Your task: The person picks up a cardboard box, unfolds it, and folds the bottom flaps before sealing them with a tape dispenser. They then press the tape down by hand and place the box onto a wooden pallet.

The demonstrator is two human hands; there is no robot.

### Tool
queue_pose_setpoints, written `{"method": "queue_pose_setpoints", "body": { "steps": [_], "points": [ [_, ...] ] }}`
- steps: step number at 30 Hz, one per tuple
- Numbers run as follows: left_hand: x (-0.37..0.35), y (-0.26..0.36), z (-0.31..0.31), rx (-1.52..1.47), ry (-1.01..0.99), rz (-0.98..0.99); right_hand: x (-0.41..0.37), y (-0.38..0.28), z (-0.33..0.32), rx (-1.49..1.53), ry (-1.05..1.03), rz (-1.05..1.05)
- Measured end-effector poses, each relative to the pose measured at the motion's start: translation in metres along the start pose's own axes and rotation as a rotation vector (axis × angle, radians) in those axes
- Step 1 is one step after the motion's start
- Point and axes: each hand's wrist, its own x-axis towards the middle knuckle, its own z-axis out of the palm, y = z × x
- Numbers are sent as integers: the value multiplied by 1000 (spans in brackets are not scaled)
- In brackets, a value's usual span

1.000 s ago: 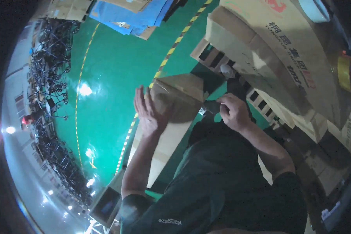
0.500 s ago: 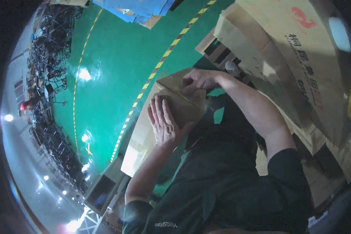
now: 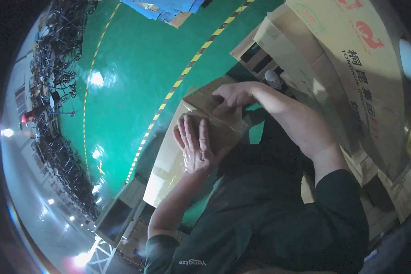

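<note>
A brown cardboard box (image 3: 169, 157) stands in front of my body, its folded top crossed by a seam. My left hand (image 3: 195, 145) lies flat on the box, back upward and fingers spread. On the far part of the top, my right hand (image 3: 233, 97) has its fingers curled together close to the seam. Whatever its fingertips may hold is hidden.
Large printed cardboard sheets (image 3: 370, 91) lean on the right. A yellow-black floor stripe (image 3: 182, 75) crosses the green floor (image 3: 128, 82). Blue-covered material (image 3: 173, 7) lies at the top. Many dark metal frames (image 3: 55, 86) line the left.
The view has shifted slightly, with the surroundings displaced. My left fingers have spread a little more on the box. My right hand stays curled in nearly the same place.
</note>
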Motion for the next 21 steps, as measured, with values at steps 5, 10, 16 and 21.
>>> {"method": "queue_pose_setpoints", "body": {
  "steps": [5,10,16,21],
  "points": [
    [-4,-9,11,24,72,126,3,8,-1,4,-26,-7],
    [-5,-1,8,6,-34,66,-3,11,2,26,20,37],
    [7,-9,2,-5,92,268,0,13,2,-6,51,29],
    [12,-14,-1,59,69,274,3,19,4,73,5,-44]
  ]
}}
